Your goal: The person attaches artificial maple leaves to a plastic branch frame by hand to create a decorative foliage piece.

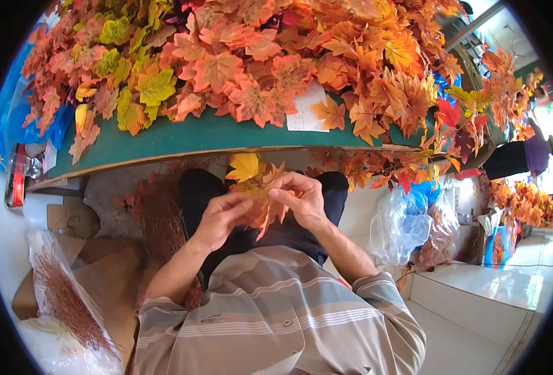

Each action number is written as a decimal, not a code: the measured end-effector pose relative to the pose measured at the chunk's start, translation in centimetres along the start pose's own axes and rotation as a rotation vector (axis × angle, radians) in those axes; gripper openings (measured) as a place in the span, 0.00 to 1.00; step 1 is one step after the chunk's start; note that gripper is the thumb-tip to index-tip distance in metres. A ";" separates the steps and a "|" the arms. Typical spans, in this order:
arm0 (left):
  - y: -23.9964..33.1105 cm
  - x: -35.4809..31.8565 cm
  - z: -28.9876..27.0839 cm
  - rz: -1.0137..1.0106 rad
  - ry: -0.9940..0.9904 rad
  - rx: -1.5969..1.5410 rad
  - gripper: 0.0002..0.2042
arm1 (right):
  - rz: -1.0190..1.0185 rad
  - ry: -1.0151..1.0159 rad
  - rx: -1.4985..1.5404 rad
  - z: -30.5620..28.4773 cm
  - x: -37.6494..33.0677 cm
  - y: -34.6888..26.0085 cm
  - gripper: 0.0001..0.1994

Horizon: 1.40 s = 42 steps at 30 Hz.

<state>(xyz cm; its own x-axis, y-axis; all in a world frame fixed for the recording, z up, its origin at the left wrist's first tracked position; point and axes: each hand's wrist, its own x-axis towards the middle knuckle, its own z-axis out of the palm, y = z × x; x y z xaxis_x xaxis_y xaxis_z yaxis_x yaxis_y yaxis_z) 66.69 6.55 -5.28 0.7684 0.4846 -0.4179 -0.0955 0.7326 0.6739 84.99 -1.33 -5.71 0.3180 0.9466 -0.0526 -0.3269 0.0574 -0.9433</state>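
Both hands work low over the lap, under the edge of the green counter point(183, 139). The left hand point(219, 219) and right hand point(303, 200) have their fingers pinching a small bunch of orange and yellow fabric maple leaves point(259, 187), held close, probably for fiddly work. The heap of loose autumn leaves point(239, 56) sits within reach.
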 end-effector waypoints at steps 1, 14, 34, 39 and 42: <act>0.0 -0.1 -0.5 -0.035 -0.041 0.070 0.11 | -0.011 0.001 0.002 -0.2 0.2 -0.3 0.02; 1.9 -0.7 1.4 0.054 -0.002 0.430 0.06 | -0.725 0.038 -0.855 0.2 1.9 0.4 0.10; -2.2 3.4 -3.6 -0.077 0.121 0.116 0.05 | -0.374 -0.186 -0.942 -1.2 3.4 1.0 0.10; -2.0 3.8 -5.5 -0.051 0.075 0.060 0.06 | -0.447 -0.371 -0.971 0.7 8.3 -10.0 0.12; -2.5 3.5 -6.8 -0.098 0.084 -0.047 0.06 | -0.469 -0.308 -1.064 6.4 16.4 -18.1 0.07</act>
<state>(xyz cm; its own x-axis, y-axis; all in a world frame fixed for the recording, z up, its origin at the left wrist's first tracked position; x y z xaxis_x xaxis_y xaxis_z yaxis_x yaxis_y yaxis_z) 65.34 9.66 -12.58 0.7203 0.4467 -0.5307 -0.0538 0.7987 0.5993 90.44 15.15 12.57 -0.0636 0.9480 0.3117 0.7080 0.2630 -0.6554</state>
